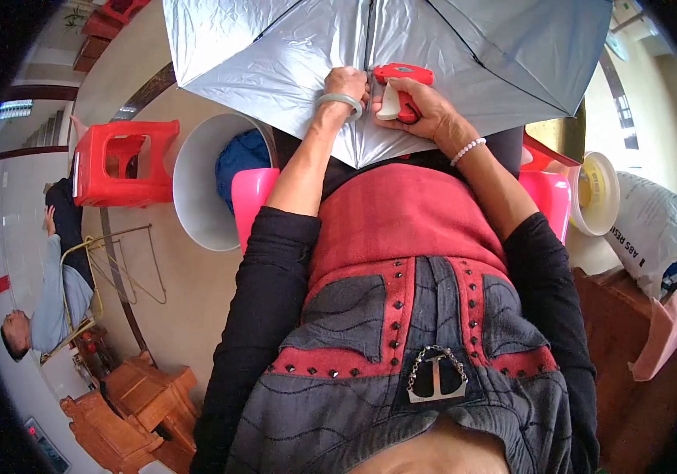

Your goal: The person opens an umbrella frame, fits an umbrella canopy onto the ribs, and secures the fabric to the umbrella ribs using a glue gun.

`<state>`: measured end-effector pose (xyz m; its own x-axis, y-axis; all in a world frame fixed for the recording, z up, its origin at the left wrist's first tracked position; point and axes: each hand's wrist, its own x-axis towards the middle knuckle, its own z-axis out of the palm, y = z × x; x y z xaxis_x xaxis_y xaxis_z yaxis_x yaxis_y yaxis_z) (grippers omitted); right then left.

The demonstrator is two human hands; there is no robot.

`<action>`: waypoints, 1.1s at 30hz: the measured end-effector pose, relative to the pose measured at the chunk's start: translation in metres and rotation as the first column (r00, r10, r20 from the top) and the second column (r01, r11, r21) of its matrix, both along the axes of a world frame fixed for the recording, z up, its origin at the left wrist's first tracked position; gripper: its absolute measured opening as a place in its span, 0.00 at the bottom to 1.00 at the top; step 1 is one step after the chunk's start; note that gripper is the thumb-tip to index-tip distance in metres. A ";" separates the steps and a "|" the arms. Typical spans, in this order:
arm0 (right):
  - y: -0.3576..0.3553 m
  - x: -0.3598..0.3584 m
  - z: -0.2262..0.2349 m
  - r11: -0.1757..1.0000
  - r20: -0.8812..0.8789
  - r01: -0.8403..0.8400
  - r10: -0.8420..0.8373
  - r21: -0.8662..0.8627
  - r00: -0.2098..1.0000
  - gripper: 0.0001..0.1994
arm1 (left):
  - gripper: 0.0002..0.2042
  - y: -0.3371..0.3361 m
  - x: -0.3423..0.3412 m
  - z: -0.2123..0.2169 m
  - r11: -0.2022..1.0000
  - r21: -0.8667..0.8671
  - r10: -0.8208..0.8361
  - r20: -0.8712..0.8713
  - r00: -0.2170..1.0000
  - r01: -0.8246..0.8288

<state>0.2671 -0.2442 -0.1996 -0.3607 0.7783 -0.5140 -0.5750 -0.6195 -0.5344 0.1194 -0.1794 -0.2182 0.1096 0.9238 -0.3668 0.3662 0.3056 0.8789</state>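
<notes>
A silver umbrella canopy (267, 67) with dark ribs is spread across my lap, its near point hanging between my forearms. My left hand (345, 87) is closed with curled fingers on the silver cloth beside the middle rib (370, 39); the fingertips are partly hidden. A jade-coloured bangle (340, 100) circles that wrist. My right hand (431, 110) grips a red and white hand tool (401, 74), which has a red head and a white lever and looks like a tagging gun. The tool's head lies over the cloth, close to my left fingers.
At left stand a red plastic stool (121, 163) and a pale bin (196, 182) with blue cloth inside. A person (58, 268) sits farther left by carved wooden furniture (145, 403). On the right are a white bucket (595, 193) and a bulky white sack (654, 221).
</notes>
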 end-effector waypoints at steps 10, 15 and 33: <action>0.000 -0.004 0.000 0.999 0.000 -0.023 0.023 0.033 1.000 0.11 | 0.10 -0.003 -0.008 0.006 0.999 0.003 -0.036 0.045 0.998 0.036; -0.003 -0.004 0.003 1.000 0.040 -0.013 0.011 0.028 0.999 0.11 | 0.10 -0.003 -0.007 0.008 0.998 -0.045 -0.036 0.063 0.997 0.039; -0.005 -0.003 -0.002 0.998 -0.006 -0.025 0.025 0.052 1.000 0.13 | 0.10 0.002 -0.011 0.004 0.996 -0.083 -0.021 0.129 0.991 0.032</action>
